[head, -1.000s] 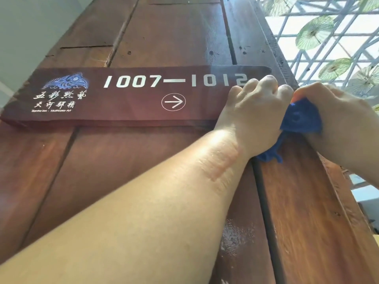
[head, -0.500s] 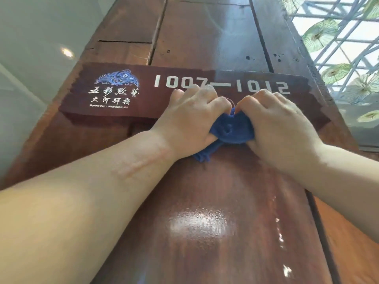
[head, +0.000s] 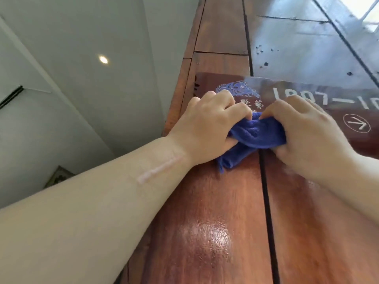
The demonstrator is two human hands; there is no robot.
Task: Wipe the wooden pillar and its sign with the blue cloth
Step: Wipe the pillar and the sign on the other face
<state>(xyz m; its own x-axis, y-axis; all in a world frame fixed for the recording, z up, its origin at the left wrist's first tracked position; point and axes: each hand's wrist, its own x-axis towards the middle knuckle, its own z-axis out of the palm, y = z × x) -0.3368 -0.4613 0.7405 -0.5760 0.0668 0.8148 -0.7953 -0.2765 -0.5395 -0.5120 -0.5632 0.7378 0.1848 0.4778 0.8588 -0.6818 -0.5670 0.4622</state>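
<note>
Sign (head: 307,103) lettering half hidden behind both hands (head: 207,121) and blue cloth (head: 256,134).

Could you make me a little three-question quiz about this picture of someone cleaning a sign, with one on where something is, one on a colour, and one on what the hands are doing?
1. Where is the cloth?
A. Bunched between both hands at the sign's lower left edge
B. Hanging from the ceiling lamp
C. Lying on the floor

2. What colour is the cloth?
A. White
B. Blue
C. Green

3. How do the hands stand?
A. Both flat and empty
B. Only one touches the cloth
C. Both have a grip on the cloth

Answers:
1 A, the cloth sits between the left hand and right hand, over the sign on the pillar.
2 B, it is plainly blue.
3 C, fingers of both hands curl round it.
</note>
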